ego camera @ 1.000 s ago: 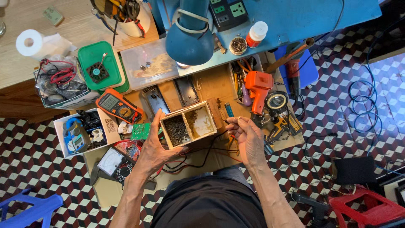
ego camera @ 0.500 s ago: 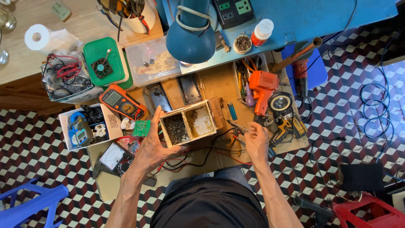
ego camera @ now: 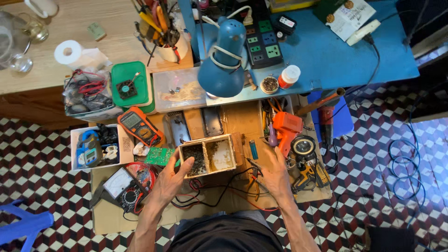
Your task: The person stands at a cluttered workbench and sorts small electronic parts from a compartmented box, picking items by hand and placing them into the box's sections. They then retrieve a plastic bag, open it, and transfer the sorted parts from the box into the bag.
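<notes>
Nearest the person, the left hand has its grip closed on the wooden box, fingers curled over the near-left corner of its left compartment, thumb along the side. The box has two compartments, the left one filled with dark bits, the right one paler inside, and it sits on the cardboard sheet that covers the floor, near the middle of that sheet. The right hand lies open and flat near the sheet's right part, gripping nothing, fingers spread beside red and black test leads that trail across the near edge.

Left of the left hand lie an analog meter and a green circuit board. Farther out, an orange multimeter rests near the sheet's far-left corner, beside a white box of small tools. To the right stand an orange tool and a round magnifier.

Farthest off, a blue lamp leans over the edge of the blue tabletop, next to a power strip; a green tray and a tissue roll sit on the wooden tabletop.
</notes>
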`<state>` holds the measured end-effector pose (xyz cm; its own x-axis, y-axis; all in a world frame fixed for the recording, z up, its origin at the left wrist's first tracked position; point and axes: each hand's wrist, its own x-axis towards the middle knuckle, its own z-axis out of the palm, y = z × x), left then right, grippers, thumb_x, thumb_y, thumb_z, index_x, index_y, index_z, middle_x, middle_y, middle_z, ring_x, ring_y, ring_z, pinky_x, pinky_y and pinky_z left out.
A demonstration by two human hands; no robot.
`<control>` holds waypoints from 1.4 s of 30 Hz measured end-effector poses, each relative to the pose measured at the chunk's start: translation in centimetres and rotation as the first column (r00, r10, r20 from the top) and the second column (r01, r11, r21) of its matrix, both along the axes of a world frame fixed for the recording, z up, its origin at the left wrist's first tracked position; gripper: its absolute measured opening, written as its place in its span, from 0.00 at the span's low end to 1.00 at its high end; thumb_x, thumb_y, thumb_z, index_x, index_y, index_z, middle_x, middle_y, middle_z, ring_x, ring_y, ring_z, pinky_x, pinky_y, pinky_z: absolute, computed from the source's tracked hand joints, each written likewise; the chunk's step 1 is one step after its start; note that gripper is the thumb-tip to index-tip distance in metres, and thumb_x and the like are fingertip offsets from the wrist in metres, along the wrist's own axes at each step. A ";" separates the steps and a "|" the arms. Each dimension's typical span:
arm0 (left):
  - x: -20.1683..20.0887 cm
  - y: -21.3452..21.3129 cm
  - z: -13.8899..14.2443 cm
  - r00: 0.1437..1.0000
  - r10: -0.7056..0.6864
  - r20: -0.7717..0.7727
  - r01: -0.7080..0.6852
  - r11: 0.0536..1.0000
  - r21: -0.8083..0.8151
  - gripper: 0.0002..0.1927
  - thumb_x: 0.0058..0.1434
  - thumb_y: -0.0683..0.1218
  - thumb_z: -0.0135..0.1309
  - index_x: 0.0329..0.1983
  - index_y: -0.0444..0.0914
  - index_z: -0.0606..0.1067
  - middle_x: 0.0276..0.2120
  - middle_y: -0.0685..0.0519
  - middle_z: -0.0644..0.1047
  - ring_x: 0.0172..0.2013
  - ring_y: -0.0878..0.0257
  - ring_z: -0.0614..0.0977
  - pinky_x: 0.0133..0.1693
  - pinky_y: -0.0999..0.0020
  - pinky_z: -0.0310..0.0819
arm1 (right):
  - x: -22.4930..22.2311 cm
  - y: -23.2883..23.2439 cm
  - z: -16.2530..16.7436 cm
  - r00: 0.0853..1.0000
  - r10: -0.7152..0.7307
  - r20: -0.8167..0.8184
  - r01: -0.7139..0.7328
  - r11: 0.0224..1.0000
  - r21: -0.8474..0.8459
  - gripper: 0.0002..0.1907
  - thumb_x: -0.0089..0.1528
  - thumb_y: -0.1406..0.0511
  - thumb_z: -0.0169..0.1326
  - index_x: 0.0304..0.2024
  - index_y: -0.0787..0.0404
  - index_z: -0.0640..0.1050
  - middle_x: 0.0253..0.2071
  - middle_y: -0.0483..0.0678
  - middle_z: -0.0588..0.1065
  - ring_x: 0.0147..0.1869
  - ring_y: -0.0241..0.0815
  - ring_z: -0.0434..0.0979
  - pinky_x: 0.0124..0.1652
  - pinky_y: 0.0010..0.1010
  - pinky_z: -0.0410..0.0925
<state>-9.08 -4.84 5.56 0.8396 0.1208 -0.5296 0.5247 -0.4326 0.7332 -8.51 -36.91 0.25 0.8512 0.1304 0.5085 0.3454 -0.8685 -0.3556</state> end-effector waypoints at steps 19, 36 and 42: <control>-6.3 7.1 -0.8 0.890 0.386 0.241 -0.321 0.908 -0.268 0.25 0.62 0.46 0.45 0.64 0.39 0.72 0.42 0.50 0.80 0.42 0.63 0.78 0.47 0.66 0.72 | 3.6 10.3 6.7 0.797 0.219 -0.563 0.286 0.684 0.671 0.14 0.73 0.66 0.50 0.52 0.70 0.80 0.55 0.55 0.79 0.58 0.40 0.77 0.60 0.28 0.68; -12.4 11.4 -6.2 0.650 0.743 -0.158 -0.732 0.558 -0.391 0.44 0.54 0.40 0.52 0.76 0.51 0.56 0.43 0.55 0.76 0.37 0.67 0.76 0.40 0.72 0.73 | -2.1 23.1 4.0 0.336 0.644 -0.687 0.069 0.710 0.700 0.16 0.65 0.65 0.53 0.53 0.65 0.79 0.47 0.47 0.82 0.53 0.33 0.79 0.52 0.24 0.70; -12.8 10.4 -6.4 0.476 0.805 -0.355 -0.761 0.174 -0.626 0.34 0.53 0.39 0.51 0.66 0.42 0.61 0.49 0.52 0.75 0.46 0.57 0.81 0.45 0.55 0.83 | -2.8 24.0 0.2 0.236 0.536 -0.810 0.042 0.827 0.560 0.20 0.67 0.62 0.55 0.59 0.65 0.78 0.50 0.53 0.81 0.55 0.40 0.78 0.55 0.30 0.69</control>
